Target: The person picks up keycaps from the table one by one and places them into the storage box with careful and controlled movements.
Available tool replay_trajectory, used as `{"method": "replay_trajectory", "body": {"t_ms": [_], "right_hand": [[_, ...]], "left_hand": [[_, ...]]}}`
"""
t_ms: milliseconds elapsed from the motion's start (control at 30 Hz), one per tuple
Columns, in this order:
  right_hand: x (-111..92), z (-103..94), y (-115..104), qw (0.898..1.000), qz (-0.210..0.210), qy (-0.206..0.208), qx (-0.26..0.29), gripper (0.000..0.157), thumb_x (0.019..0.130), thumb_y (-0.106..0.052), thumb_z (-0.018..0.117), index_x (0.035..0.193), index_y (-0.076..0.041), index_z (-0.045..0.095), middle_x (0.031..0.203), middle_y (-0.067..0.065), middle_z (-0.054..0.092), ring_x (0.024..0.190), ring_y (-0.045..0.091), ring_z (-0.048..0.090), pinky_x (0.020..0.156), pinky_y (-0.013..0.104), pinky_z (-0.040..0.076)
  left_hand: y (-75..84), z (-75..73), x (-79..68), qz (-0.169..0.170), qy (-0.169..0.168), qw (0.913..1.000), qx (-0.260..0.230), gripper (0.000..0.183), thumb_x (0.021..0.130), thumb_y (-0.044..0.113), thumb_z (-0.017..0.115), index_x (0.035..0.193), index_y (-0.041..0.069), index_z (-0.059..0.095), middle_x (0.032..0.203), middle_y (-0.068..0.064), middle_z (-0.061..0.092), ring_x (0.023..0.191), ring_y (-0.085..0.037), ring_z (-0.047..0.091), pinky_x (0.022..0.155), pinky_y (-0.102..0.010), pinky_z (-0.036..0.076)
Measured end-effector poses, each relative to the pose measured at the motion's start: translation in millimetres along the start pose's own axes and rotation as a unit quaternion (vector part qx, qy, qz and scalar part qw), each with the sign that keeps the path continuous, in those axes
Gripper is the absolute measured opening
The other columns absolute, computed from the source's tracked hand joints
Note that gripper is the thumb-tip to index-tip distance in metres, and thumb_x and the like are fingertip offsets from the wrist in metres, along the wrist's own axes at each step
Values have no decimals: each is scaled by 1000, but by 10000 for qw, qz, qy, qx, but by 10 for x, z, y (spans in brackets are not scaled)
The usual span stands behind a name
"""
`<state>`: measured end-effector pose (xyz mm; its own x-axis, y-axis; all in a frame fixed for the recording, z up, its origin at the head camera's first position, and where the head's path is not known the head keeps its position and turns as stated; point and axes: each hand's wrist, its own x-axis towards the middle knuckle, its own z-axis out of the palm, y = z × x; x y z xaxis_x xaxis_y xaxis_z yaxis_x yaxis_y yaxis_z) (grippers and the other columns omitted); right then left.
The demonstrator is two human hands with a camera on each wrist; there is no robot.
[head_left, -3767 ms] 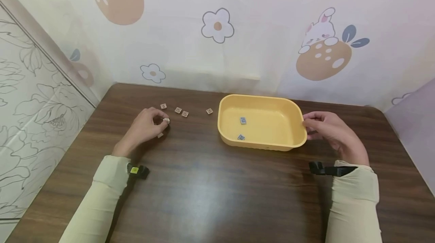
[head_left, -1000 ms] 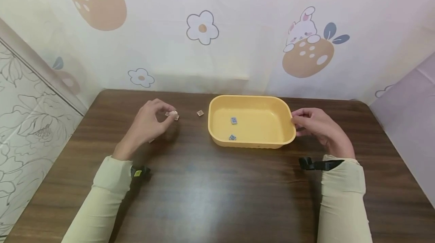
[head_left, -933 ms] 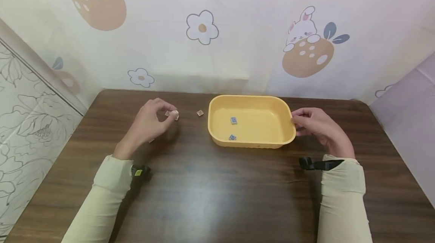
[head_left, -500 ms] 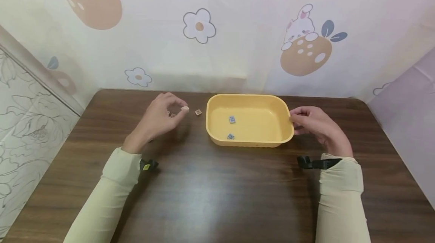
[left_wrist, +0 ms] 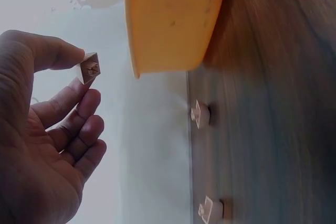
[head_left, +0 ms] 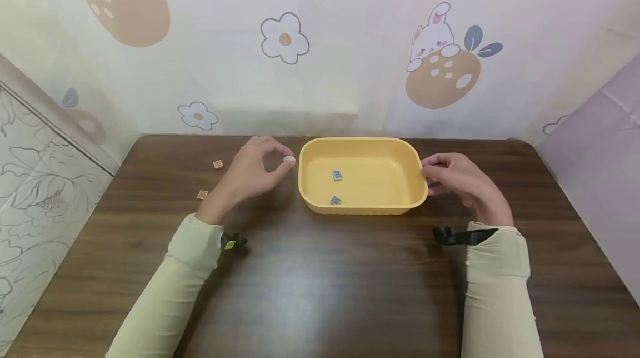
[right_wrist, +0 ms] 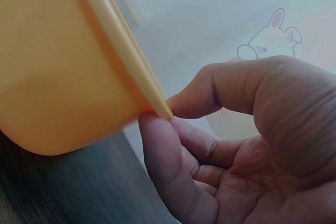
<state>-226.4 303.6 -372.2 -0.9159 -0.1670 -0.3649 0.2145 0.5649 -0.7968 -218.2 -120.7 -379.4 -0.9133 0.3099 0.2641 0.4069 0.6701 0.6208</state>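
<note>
Left hand [head_left: 250,175] pinches a small, pale, angular tile [head_left: 289,159] above the table [head_left: 320,280], beside the smooth, round-cornered yellow basin [head_left: 362,210]. Right hand [head_left: 462,180] pinches the basin's rim. Tabletop: dark wood grain. Wall [head_left: 350,69]: pale, flower-printed.

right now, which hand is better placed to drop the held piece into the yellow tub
Likely the left hand: it pinches the pale piece beside the tub, while the right hand grips the tub's other end.

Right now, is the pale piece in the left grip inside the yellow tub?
No, the head view shows the left grip pinching the pale piece just outside the rim of the yellow tub.
</note>
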Motion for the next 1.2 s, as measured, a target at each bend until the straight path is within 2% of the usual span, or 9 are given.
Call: {"method": "replay_trajectory", "body": {"t_ms": [167,433,600,800,1000,1200], "right_hand": [[-4,-1,-16,10000,28,0,-52,50,106,-23,58,142,10,51,115,13,68,88,8,71,81,30,65],[-1,-34,0,10000,2,-68,-31,51,106,-23,59,143,12,49,106,3,70,84,6,71,80,30,65],[7,-33,17,10000,0,-75,-30,52,107,-24,59,144,12,48,106,4,70,85,7,72,80,30,65],[15,-4,31,9999,-4,-121,-8,51,107,-23,59,142,12,49,106,5,69,85,6,72,79,29,65],[8,0,29,9999,-48,-106,11,51,106,-23,59,142,12,50,106,5,69,85,7,72,79,29,65],[-2,-13,18,9999,-24,-98,24,50,106,-22,59,142,12,50,103,2,70,84,6,71,79,28,65]], "left_hand": [[66,67,62,109,-55,9999,-56,22,98,33,71,109,16,79,111,0,73,117,-24,59,108,-46,46],[100,156,130,151,-107,9998,-78,23,97,32,71,111,15,79,114,-1,73,118,-24,60,107,-46,48],[119,190,149,180,-118,9997,-115,23,97,32,70,111,15,79,113,-1,73,117,-23,59,107,-46,48],[145,212,131,207,-98,9996,-159,24,98,31,70,111,14,79,109,-1,72,115,-28,61,102,-45,51],[159,257,159,392,-6,9991,-183,22,97,28,70,109,13,79,110,-2,72,114,-25,60,94,-44,55],[198,325,195,577,43,9983,-78,21,97,29,70,106,12,79,108,-2,72,112,-24,59,101,-41,50]]}}
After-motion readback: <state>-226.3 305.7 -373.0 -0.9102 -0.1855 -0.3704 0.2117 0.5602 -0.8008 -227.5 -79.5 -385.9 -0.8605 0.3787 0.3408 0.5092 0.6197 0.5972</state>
